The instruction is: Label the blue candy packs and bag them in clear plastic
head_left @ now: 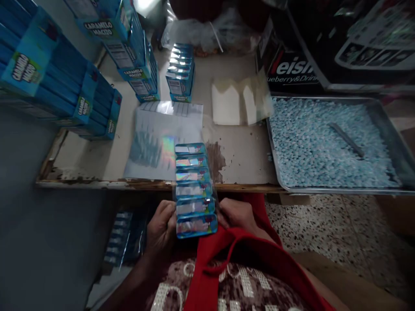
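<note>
Both your hands pinch the row of blue packs [194, 190], left hand [161, 229] and right hand [236, 214] flanking its near end, long axis running away over the worktop's [246, 155] front edge.

Worn table [240, 160] with a metal tray [394, 147] at its right end, overhanging the edge and filled with small pale-blue pieces [311, 147] on which a grey flat tool [346, 139] lies. Stacks of blue cartons marked "CARAMELO MACIZO" [65, 82] stand at the left and rear, a shorter stack of small blue boxes [180, 73] near the middle rear, with a clear iridescent sheet [155, 142] in front. White folded bags [236, 103] lie between the sheet and the tray, and a dark printed carton [324, 47] stands behind the tray.
</note>
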`<move>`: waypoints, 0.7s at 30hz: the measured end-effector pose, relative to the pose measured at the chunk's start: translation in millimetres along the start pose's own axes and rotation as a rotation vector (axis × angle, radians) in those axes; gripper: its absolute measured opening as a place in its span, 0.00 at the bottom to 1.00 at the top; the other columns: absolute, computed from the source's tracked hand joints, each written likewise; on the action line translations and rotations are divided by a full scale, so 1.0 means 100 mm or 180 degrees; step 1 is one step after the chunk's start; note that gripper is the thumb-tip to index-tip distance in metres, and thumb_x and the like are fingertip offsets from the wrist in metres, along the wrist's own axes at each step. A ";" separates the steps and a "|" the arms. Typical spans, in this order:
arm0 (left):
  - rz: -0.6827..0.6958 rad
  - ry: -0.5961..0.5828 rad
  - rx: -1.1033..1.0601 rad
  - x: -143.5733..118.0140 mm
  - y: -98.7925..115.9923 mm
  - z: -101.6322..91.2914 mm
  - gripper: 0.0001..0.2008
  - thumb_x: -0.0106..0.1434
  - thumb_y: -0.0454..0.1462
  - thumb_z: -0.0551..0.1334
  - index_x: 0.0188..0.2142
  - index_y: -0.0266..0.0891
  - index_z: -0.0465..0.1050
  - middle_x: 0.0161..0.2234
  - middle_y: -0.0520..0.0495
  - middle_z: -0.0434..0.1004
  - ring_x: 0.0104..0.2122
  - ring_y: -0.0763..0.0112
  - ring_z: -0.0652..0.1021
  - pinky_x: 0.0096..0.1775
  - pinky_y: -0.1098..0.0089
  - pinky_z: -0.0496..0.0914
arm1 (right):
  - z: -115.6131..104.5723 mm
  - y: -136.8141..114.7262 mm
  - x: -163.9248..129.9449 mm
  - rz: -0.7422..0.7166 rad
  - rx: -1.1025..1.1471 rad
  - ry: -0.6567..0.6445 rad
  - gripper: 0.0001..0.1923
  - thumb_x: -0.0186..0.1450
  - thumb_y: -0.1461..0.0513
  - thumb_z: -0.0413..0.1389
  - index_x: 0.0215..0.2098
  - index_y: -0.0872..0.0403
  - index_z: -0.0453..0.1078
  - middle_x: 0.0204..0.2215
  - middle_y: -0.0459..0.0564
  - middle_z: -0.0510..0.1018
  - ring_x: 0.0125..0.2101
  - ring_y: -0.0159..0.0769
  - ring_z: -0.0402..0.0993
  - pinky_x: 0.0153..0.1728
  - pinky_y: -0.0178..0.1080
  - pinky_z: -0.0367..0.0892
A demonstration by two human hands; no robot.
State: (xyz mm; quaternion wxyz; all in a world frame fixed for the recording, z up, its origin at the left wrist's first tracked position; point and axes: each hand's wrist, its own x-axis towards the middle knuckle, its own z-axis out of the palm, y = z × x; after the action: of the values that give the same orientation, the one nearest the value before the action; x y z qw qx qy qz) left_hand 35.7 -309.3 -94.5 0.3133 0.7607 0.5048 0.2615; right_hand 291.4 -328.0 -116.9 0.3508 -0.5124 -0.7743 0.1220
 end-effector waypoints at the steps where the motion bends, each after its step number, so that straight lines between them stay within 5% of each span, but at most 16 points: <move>1: -0.0150 0.0227 0.0029 0.13 0.04 0.05 0.18 0.76 0.39 0.49 0.33 0.40 0.72 0.34 0.47 0.74 0.34 0.70 0.78 0.37 0.73 0.71 | 0.04 0.02 0.08 0.0238 -0.0078 0.0079 0.20 0.74 0.62 0.48 0.22 0.51 0.60 0.18 0.41 0.67 0.19 0.26 0.60 0.25 0.35 0.51; 4: -0.0112 0.0978 0.0650 0.49 0.00 0.13 0.12 0.73 0.42 0.56 0.36 0.39 0.75 0.31 0.48 0.77 0.30 0.69 0.78 0.33 0.72 0.70 | 0.11 0.12 0.35 0.0711 -0.0628 0.0416 0.17 0.75 0.59 0.49 0.28 0.52 0.66 0.24 0.45 0.74 0.23 0.30 0.67 0.27 0.36 0.52; 7: 0.0361 0.1639 0.1063 0.69 -0.10 0.09 0.07 0.65 0.41 0.66 0.40 0.40 0.77 0.33 0.48 0.83 0.30 0.69 0.82 0.35 0.72 0.72 | 0.07 0.25 0.57 0.0554 -0.0923 0.0759 0.12 0.74 0.59 0.54 0.33 0.52 0.71 0.26 0.46 0.79 0.25 0.31 0.72 0.28 0.35 0.55; 10: 0.0834 0.1670 0.0951 0.76 -0.05 -0.03 0.03 0.63 0.37 0.69 0.36 0.43 0.81 0.36 0.49 0.87 0.36 0.68 0.85 0.42 0.72 0.75 | 0.01 0.32 0.70 -0.0074 -0.0850 0.0813 0.11 0.73 0.62 0.55 0.32 0.52 0.72 0.25 0.44 0.80 0.25 0.31 0.74 0.30 0.35 0.59; 14: -0.0028 0.1637 -0.0103 0.80 0.14 -0.08 0.03 0.61 0.35 0.69 0.36 0.42 0.83 0.32 0.52 0.86 0.32 0.68 0.84 0.38 0.72 0.77 | 0.02 0.26 0.75 0.0085 -0.0314 0.1142 0.08 0.70 0.66 0.57 0.31 0.52 0.72 0.25 0.43 0.80 0.24 0.30 0.74 0.29 0.33 0.63; 19: -0.0294 0.1921 -0.0553 0.59 0.17 0.04 0.02 0.61 0.35 0.70 0.32 0.39 0.81 0.34 0.50 0.85 0.36 0.68 0.84 0.42 0.69 0.78 | 0.10 0.22 0.31 0.0046 0.0097 0.1360 0.04 0.69 0.65 0.60 0.40 0.48 0.74 0.32 0.45 0.79 0.32 0.34 0.76 0.36 0.37 0.69; 21: -0.0140 0.1887 -0.0344 0.42 0.09 0.07 0.02 0.62 0.34 0.69 0.33 0.39 0.80 0.36 0.49 0.84 0.39 0.67 0.84 0.47 0.66 0.78 | 0.08 0.27 0.08 0.0266 0.0440 0.1234 0.15 0.69 0.56 0.62 0.52 0.48 0.71 0.44 0.52 0.79 0.44 0.42 0.77 0.45 0.44 0.73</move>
State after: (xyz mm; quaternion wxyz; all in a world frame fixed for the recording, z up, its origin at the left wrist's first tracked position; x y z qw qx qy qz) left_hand 60.8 -274.0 -88.9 0.1978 0.6224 0.5759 0.4918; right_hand 303.5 -308.0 -133.8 0.5222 -0.5327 -0.6601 0.0884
